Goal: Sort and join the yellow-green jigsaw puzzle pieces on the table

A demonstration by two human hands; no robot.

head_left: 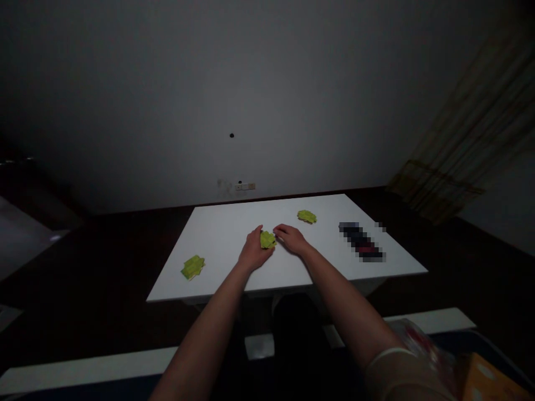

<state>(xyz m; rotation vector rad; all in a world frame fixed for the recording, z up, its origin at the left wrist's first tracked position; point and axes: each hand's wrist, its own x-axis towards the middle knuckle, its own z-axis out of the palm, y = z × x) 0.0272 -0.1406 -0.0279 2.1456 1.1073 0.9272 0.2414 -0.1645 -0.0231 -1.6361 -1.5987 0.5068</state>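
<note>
A bunch of flat green cards (pixel 267 240) is held above the white table, fanned unevenly. My left hand (pixel 253 252) is closed round its left and lower side, thumb toward the near edge. Close against the right edge of the bunch, my right hand (pixel 291 238) has its fingers pinched together; what lies between the fingertips is too small to tell. A second pile of green cards (pixel 193 267) lies at the table's left. Farther back, right of my hands, is a third green pile (pixel 307 216), spread in a loose fan.
The white table (pixel 225 220) stands before a grey wall with a socket strip (pixel 245 186). A blurred-out dark and red item (pixel 361 243) lies on its right side. Near me are a white ledge (pixel 96 367) and an orange box (pixel 491 381) at lower right. A curtain (pixel 455 139) hangs right.
</note>
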